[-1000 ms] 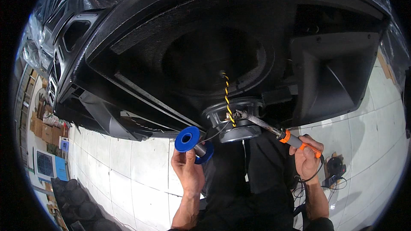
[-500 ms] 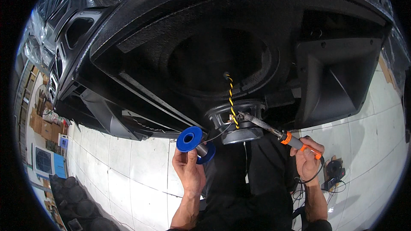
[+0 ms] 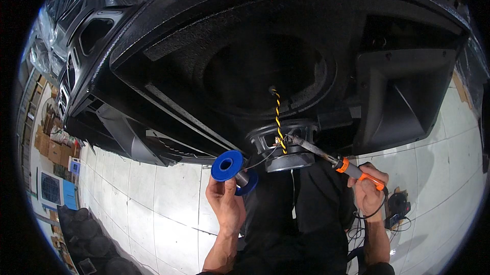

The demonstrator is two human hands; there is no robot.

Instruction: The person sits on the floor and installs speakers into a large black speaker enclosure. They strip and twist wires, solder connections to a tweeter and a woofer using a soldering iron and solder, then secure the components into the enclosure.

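Observation:
My left hand (image 3: pixel 223 204) grips a blue spool of solder wire (image 3: pixel 227 165), from which a thin strand runs right to a speaker driver (image 3: pixel 290 161). In my right hand (image 3: pixel 368 188) is a soldering iron (image 3: pixel 352 168) with a grey and orange handle; its tip touches or nearly touches the terminal area on the driver's side. A twisted yellow and black wire (image 3: pixel 277 114) comes out of the dark round opening in the black speaker cabinet (image 3: pixel 173 50) and ends at the same terminals. The driver sits over my dark-trousered legs. The exact joint is too small to make out.
A black horn (image 3: pixel 403 101) is set in the cabinet's right side. On the tiled floor at right stands a small dark device (image 3: pixel 398 206) with cables. Dark round parts (image 3: pixel 92 239) lie at lower left, near a white and blue appliance (image 3: pixel 53 191) and cardboard boxes (image 3: pixel 53 150).
The view has shifted very slightly. Both hands keep their grips, and the iron tip and solder strand stay at the driver's terminals.

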